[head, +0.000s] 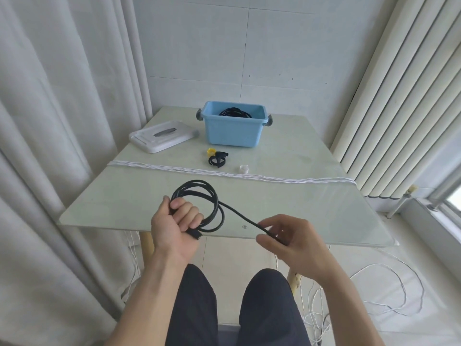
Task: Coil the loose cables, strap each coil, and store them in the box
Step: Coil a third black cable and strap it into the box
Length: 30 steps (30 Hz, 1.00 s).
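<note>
Diagonally, cable [239, 216] runs between both hands.

We see a bright, evenly lit scene in soft daylight. Light enters from the window [452, 196] at the right edge, which is blown out to near white. Shadows are weak and diffuse; we note only faint shade under the blue box [234, 132] and the white lid [162, 137]. The glass tabletop [311, 203] carries a pale sheen and streaky reflections toward its right side. Wide-angle distortion bows the curtain [37, 146] on the left and the vertical blinds [399, 108] on the right. The right hand [291, 239] shows slight motion blur at the fingers. The overall picture is a bit soft, with low contrast and a cool greenish cast.
</note>
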Each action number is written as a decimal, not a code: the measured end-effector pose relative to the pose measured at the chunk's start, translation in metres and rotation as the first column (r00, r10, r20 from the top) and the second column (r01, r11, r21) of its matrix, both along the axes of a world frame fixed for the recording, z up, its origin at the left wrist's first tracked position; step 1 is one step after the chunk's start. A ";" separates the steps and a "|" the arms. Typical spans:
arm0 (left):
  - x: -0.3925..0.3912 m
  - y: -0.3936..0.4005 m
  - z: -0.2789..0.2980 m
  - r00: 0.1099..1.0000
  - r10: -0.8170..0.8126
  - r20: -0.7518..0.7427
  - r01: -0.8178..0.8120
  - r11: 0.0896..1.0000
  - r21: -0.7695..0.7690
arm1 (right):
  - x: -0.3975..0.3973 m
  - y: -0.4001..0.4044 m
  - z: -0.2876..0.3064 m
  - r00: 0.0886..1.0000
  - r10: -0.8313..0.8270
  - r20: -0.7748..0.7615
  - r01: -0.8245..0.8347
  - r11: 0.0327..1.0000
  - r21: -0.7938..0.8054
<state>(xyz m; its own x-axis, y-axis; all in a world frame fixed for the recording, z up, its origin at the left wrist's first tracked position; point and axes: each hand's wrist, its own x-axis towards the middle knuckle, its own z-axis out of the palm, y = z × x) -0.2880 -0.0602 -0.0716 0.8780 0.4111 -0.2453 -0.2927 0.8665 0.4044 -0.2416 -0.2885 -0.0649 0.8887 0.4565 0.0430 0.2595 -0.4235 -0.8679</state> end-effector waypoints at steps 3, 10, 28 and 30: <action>-0.001 -0.001 0.003 0.998 0.055 0.005 -0.055 0.998 0.011 | 0.004 -0.009 -0.009 0.994 -0.059 0.094 0.072 0.986 -0.151; -0.001 0.005 0.009 0.996 0.082 0.028 -0.083 0.996 0.020 | 0.015 -0.039 -0.028 0.993 -0.115 0.038 0.121 0.933 -0.339; 0.004 -0.009 -0.008 0.710 -0.540 -0.452 0.696 0.445 0.563 | 0.042 -0.127 -0.044 0.946 -0.322 -0.030 0.262 0.815 -0.517; 0.007 -0.023 -0.012 0.645 -0.570 -0.508 0.745 0.321 0.585 | 0.044 -0.138 -0.061 0.936 -0.315 -0.158 0.124 0.715 -0.688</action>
